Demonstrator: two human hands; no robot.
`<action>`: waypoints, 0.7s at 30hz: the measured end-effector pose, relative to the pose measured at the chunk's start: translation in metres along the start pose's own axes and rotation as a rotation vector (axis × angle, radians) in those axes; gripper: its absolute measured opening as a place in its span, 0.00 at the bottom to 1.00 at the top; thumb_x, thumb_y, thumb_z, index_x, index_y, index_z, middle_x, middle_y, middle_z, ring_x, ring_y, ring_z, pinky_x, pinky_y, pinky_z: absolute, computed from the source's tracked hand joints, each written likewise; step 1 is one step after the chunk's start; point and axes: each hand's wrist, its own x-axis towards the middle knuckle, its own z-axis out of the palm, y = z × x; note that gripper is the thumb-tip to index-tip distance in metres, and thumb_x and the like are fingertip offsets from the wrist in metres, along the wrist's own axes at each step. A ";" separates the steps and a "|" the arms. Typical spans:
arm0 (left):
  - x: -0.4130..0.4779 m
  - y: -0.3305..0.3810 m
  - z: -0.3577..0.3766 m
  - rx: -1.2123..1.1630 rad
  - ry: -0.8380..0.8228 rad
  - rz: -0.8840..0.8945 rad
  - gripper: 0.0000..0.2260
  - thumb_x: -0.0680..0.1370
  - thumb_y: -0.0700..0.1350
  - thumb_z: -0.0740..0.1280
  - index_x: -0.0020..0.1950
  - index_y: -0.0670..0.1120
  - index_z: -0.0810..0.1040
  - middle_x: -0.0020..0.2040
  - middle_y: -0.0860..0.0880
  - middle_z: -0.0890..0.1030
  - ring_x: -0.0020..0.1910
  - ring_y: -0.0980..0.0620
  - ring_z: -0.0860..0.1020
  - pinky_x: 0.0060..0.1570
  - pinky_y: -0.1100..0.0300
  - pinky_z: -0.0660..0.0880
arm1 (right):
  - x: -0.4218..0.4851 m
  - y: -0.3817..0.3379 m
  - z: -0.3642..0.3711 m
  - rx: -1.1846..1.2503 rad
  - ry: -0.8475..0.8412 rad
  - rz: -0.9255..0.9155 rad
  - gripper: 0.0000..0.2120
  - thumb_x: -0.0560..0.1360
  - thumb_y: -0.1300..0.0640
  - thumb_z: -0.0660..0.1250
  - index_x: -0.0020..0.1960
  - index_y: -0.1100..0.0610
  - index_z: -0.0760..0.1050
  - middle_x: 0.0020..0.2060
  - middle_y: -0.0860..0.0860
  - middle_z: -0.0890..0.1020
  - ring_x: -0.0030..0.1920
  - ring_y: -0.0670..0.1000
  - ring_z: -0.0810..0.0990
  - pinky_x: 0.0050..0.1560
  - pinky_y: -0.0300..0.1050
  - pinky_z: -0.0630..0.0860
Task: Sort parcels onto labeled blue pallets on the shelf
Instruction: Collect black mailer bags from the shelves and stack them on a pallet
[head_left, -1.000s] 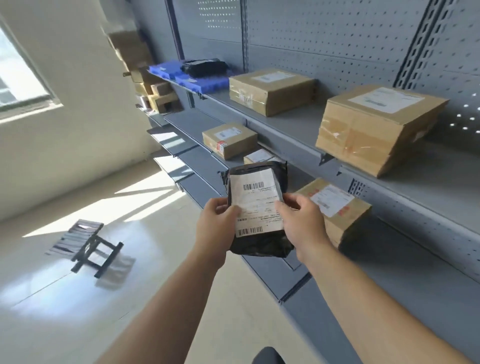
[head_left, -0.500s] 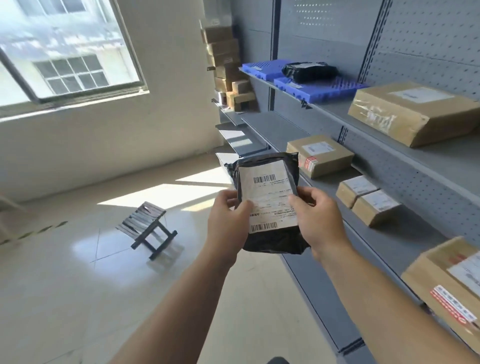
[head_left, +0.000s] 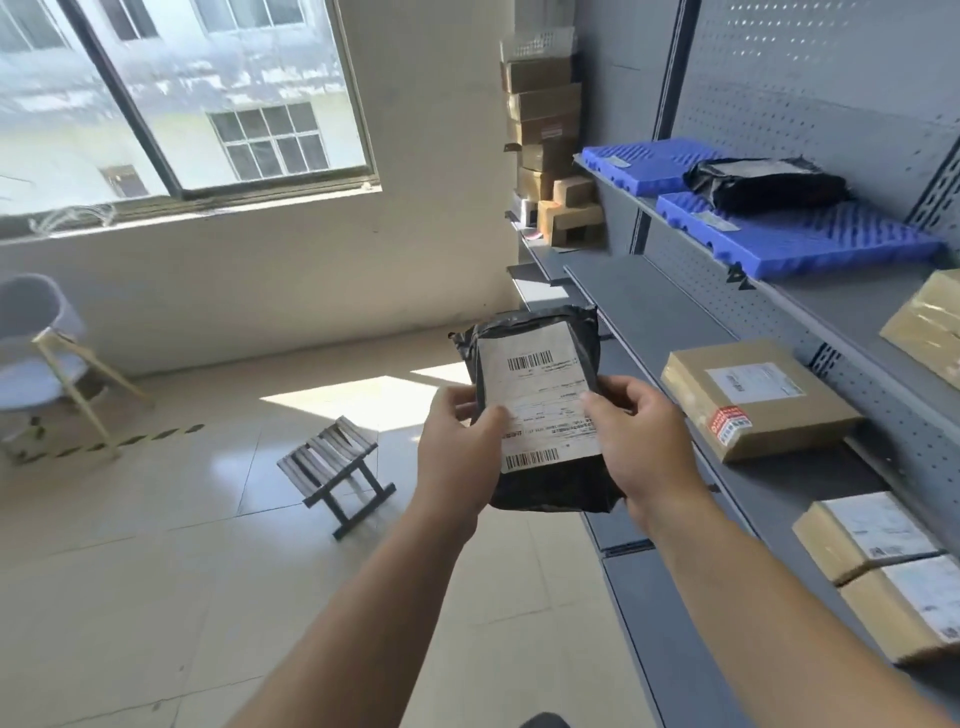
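A black poly-bag parcel with a white barcode label faces me, held upright in front of the shelving. My left hand grips its left edge, thumb on the label. My right hand grips its right edge. Two blue pallets lie on the upper shelf at the right: a far pallet and a near pallet. Another black bag parcel lies across both pallets.
Grey metal shelving runs along the right. Brown cardboard boxes sit on the middle shelf, more stacked in the far corner. A small folding stool stands on the tiled floor; a chair is at the left.
My view has swung left along the shelving, bringing the blue pallets closer and to the right. Both hands still hold the black parcel the same way.
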 end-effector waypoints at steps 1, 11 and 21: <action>0.013 0.005 0.006 -0.011 0.014 0.007 0.09 0.75 0.44 0.68 0.53 0.53 0.77 0.54 0.51 0.82 0.49 0.45 0.86 0.40 0.44 0.85 | 0.017 -0.003 0.003 0.005 -0.014 -0.009 0.03 0.78 0.53 0.70 0.51 0.47 0.81 0.46 0.46 0.87 0.47 0.49 0.87 0.44 0.52 0.86; 0.134 0.022 0.032 -0.040 0.096 0.024 0.09 0.74 0.44 0.68 0.53 0.53 0.77 0.54 0.51 0.82 0.48 0.46 0.86 0.35 0.54 0.83 | 0.145 -0.008 0.052 0.013 -0.108 0.004 0.05 0.79 0.56 0.70 0.53 0.50 0.81 0.47 0.49 0.87 0.48 0.51 0.87 0.47 0.57 0.86; 0.314 0.055 0.030 -0.034 -0.005 0.069 0.08 0.75 0.45 0.69 0.54 0.53 0.77 0.53 0.52 0.83 0.47 0.49 0.86 0.37 0.50 0.85 | 0.284 -0.023 0.139 -0.054 -0.001 -0.081 0.04 0.79 0.54 0.70 0.47 0.46 0.81 0.40 0.37 0.86 0.41 0.42 0.86 0.34 0.38 0.81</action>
